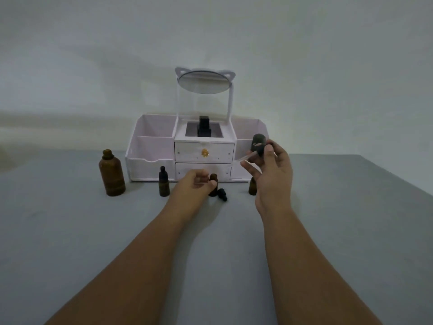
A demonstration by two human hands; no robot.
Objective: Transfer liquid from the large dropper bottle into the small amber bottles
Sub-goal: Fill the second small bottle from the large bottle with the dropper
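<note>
We hold the dropper (254,150) up in our right hand (273,174), above the table (339,219) and in front of the white organiser (150,146). Its dark bulb sits at the top right by the thumb, and its clear glass pipette slants down and to the left, so the long axis runs diagonally toward the middle of the table. Our right fingers (251,167) are pinched on the collar, clamped on the dropper.

Below and left of the pipette tip stands the open small bottle (213,187), upright, its mouth bare. Our left hand (193,184) steadies it, the fingers curled against its left side and closed on it. Its black cap (222,194) lies on the table just beside it, to the right.

The tip is still well above and to the right of that mouth, so we judge the coming move is to swing the tip down and left, bringing the pipette nearer upright over the opening.

Further out, a capped small bottle (164,182) stands to the left, another small bottle (252,186) is half hidden behind our right hand, and the large amber bottle (112,173) stands open at the far left.
</note>
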